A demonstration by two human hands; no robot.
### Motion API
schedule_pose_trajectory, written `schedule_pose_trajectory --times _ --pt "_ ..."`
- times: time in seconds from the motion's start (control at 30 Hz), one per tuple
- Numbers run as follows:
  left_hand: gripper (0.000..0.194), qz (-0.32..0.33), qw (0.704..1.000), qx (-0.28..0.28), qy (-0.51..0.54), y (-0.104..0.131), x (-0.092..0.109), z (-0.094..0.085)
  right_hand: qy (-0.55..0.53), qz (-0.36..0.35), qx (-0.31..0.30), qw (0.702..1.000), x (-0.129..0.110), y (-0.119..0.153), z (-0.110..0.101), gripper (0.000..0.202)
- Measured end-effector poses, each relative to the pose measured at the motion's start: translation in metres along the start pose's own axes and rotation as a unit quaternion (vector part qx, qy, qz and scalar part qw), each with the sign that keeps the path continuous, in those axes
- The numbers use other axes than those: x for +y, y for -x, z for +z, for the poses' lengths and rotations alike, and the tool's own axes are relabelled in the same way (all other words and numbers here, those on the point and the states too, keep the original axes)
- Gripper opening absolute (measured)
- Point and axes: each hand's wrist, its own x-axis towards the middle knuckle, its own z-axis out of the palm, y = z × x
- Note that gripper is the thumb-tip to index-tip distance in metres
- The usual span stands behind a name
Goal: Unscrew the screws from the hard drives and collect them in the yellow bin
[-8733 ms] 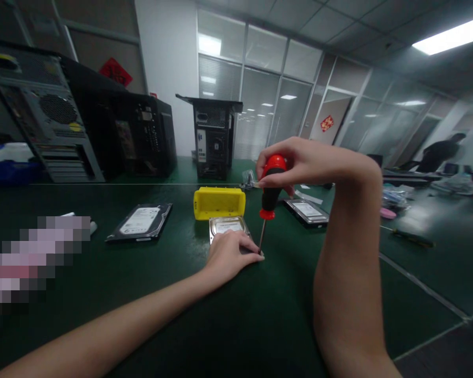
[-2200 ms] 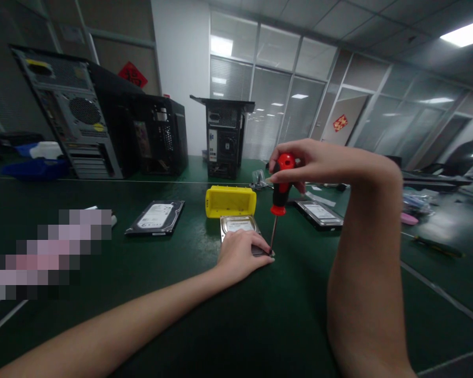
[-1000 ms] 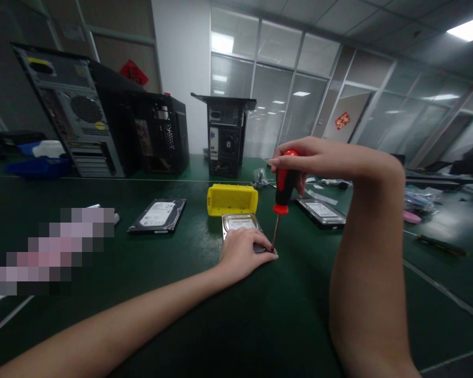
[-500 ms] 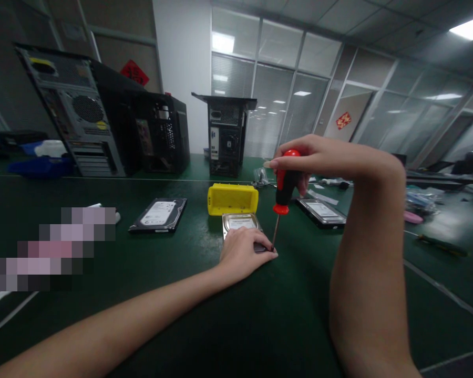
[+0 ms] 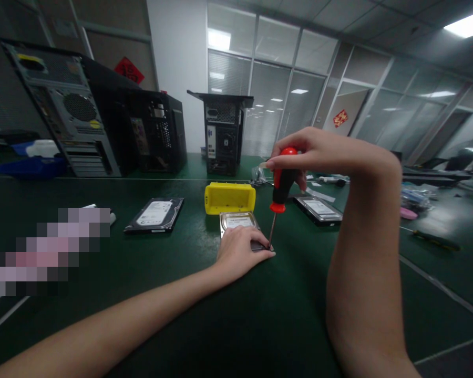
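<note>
Red/blk scrdrvr (image 5: 284, 185) | R hand (image 5: 309, 152), turned vs earlier | L hand (image 5: 239, 250) on HDD (image 5: 238, 219)

mid HDD (image 5: 237, 219): part hid by L hand (image 5: 240, 249) | driver (image 5: 284, 184): tip unclear | L HDD label (image 5: 155, 213): txt too small

The red diamond sign (image 5: 129, 70) at left reads "福".

Dim, greyish light fills the room. A bright ceiling panel (image 5: 467, 23) glares above and to the right of the hands (image 5: 242, 251), and glass panes (image 5: 230, 31) beyond them catch reflections. The tabletop (image 5: 173, 310) darkens nearest the viewer; wide-angle distortion slants the edges, and the far right looks hazy and soft.
</note>
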Motion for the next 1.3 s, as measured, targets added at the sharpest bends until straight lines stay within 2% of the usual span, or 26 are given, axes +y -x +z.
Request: schedule_pose_trajectory --times 0.23,0.5,0.8,1.3 --pt "0.017 0.005 1.0 0.012 0.011 -0.0013 -0.003 0.0021 0.002 0.0 0.005 1.0 0.0016 0.0013 0.0 0.047" --pt "0.017 -0.002 0.999 -0.008 0.032 -0.0036 -0.004 0.0002 0.006 0.007 0.005 1.0 0.003 0.0019 0.0002 0.051" --pt "0.017 -0.001 1.0 -0.008 0.026 -0.0019 -0.0044 0.0002 -0.005 0.002 0.0 1.0 0.0018 0.0038 -0.0008 0.046" --pt "0.015 0.003 1.0 -0.002 0.025 -0.0022 -0.005 0.0005 -0.004 0.005 0.0 1.0 0.0029 0.0043 -0.0012 0.048"
